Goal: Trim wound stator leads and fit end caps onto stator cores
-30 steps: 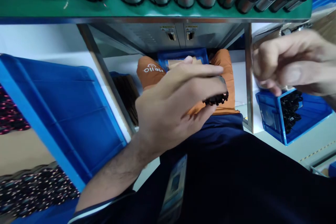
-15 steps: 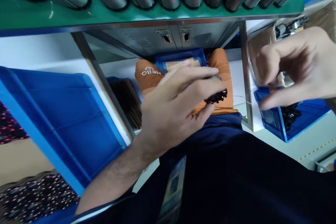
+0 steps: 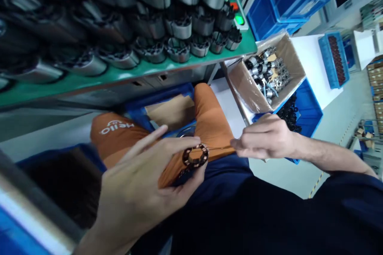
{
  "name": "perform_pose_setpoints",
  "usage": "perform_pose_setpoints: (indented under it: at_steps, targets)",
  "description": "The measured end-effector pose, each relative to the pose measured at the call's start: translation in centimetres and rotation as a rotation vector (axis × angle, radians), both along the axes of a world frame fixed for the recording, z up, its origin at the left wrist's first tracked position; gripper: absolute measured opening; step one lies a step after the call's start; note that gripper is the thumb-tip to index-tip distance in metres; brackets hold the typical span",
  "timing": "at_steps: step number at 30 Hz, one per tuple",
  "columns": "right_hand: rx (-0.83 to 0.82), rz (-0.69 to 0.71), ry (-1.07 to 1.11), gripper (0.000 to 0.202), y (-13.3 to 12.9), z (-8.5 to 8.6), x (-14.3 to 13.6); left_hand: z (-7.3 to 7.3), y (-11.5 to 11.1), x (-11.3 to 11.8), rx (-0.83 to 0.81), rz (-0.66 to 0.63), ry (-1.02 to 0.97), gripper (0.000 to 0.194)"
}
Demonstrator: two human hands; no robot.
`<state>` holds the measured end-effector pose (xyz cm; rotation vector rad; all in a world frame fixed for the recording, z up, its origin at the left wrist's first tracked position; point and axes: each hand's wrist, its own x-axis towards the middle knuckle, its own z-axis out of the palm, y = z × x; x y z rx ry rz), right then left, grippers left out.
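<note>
In the left hand [image 3: 146,179], half curled, we see a dark ring [image 3: 196,164] pinched above the orange-clothed legs [image 3: 212,117]; the right hand [image 3: 265,139], nearly a fist, seems to pinch a thin wire [image 3: 221,148] running to it. We judge the work midway: the wire is straight, but what remains we cannot tell. Between the legs a blue tray [image 3: 136,111] holds cardboard [image 3: 175,110]; at right, a carton [image 3: 247,87] holds metal parts [image 3: 263,67] and a blue bin [image 3: 311,105] dark pieces [image 3: 289,114].
</note>
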<state>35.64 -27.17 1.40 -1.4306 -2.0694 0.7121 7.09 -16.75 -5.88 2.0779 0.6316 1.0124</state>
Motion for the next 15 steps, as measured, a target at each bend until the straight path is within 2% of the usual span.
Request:
perform_pose_setpoints:
  at_steps: [1,2,4,6,8,11,13,15]
  targets:
    - [0.036,-0.095,-0.075,0.032,-0.7,-0.1,1.9,-0.2,0.1,0.1,0.088,-0.014,0.034,0.031]
    - [0.002,-0.236,-0.151,0.031,-1.2,-0.4,4.1,-0.4,0.2,0.2,0.115,-0.015,0.043,0.03]
    - [-0.14,-0.618,-0.305,0.032,-1.8,-1.6,9.2,-0.6,0.7,0.4,0.084,-0.002,0.005,0.026]
    - [-0.154,-0.793,-0.403,0.031,-1.9,-3.8,14.2,-0.6,1.0,0.6,0.11,-0.004,-0.041,0.024]
    - [-0.205,-0.856,-0.463,0.031,-1.9,-6.4,18.1,-0.3,1.0,0.8,0.144,0.008,-0.027,0.021]
    - [-0.281,-0.858,-0.514,0.03,-1.9,-9.7,21.2,0.2,0.6,0.8,0.165,0.044,0.034,0.014]
    - [-0.289,-0.828,-0.535,0.031,-2.0,-10.6,21.8,0.5,0.3,0.6,0.172,0.075,0.06,0.011]
    - [-0.244,-0.793,-0.543,0.032,-2.4,-10.2,21.7,0.8,0.0,0.3,0.187,0.097,0.064,0.01]
